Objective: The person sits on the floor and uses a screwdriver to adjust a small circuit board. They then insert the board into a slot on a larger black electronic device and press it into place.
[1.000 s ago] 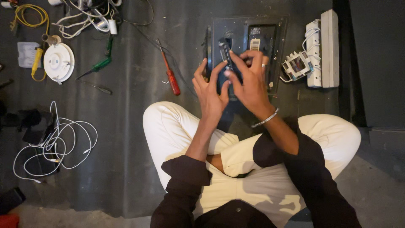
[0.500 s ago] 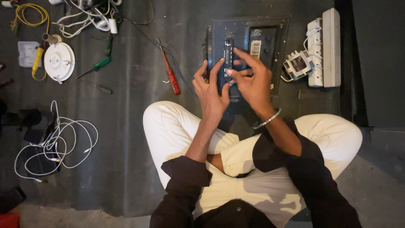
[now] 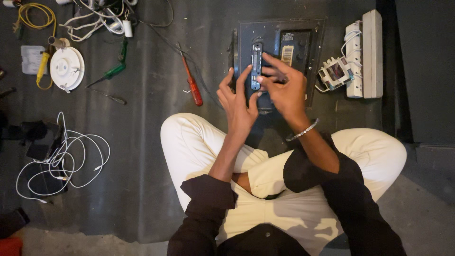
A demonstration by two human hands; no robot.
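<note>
Fingertips of the right hand (image 3: 284, 90) pinch a small grey strip (image 3: 256, 66) on the dark panel (image 3: 303, 35) lying on the floor; left hand (image 3: 239, 102) rests open alongside; red screwdriver (image 3: 192, 85) lies unused nearby.

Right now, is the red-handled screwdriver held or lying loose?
Lying loose: the red-handled screwdriver rests on the floor mat, apart from the left hand.

I sit cross-legged on a dark floor mat (image 3: 142, 156), likely a makeshift home repair corner: a red screwdriver (image 3: 192, 85), a green screwdriver (image 3: 111, 72), tangled white cables (image 3: 61, 159), a yellow wire (image 3: 33, 16) and a power strip (image 3: 372, 54) lie around me.
</note>
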